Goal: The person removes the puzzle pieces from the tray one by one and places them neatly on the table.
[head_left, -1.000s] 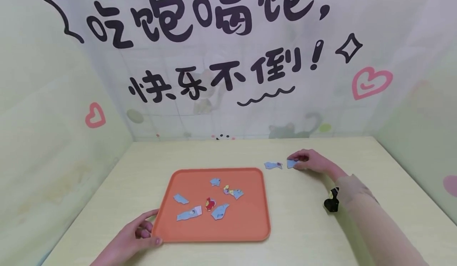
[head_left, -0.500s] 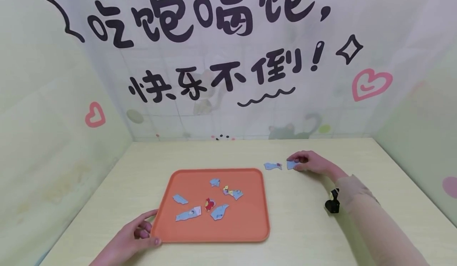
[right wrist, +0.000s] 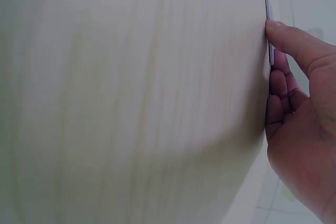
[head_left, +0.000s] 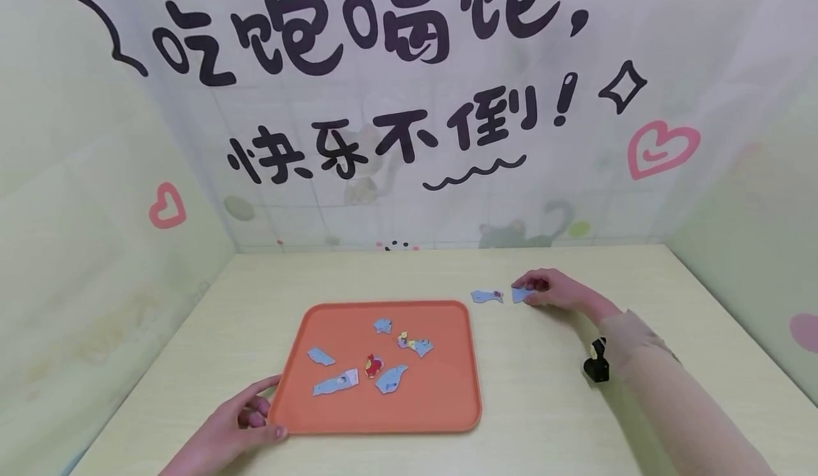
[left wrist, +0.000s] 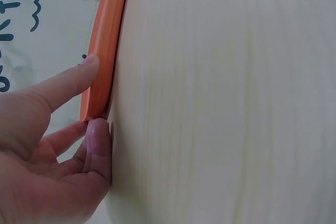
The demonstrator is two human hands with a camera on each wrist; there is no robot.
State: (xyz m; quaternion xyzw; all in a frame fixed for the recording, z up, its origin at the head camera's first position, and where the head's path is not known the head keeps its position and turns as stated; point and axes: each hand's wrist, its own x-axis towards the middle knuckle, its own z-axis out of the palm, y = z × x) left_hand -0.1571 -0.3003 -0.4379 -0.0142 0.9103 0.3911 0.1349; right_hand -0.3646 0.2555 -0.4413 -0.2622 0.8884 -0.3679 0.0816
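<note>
My left hand (head_left: 239, 418) holds the near left corner of an orange tray (head_left: 434, 398), its thumb on the rim and the other fingers curled beside the corner. The left wrist view shows that thumb (left wrist: 79, 77) against the tray's side. Several flat, irregular light-blue puzzle pieces lie on the tray, among them a red one (head_left: 373, 366) and a yellow-and-blue one (head_left: 415, 344). Beyond the tray's far right corner, my right hand (head_left: 557, 291) pinches a blue puzzle piece (head_left: 519, 295) on the table, partly covering it. Just left of it lies another puzzle piece (head_left: 487, 296).
A small black object (head_left: 597, 362) shows beside the right forearm, at the sleeve. The pale wooden table (head_left: 537, 405) is enclosed by printed fabric walls (head_left: 409, 213) at the back and both sides.
</note>
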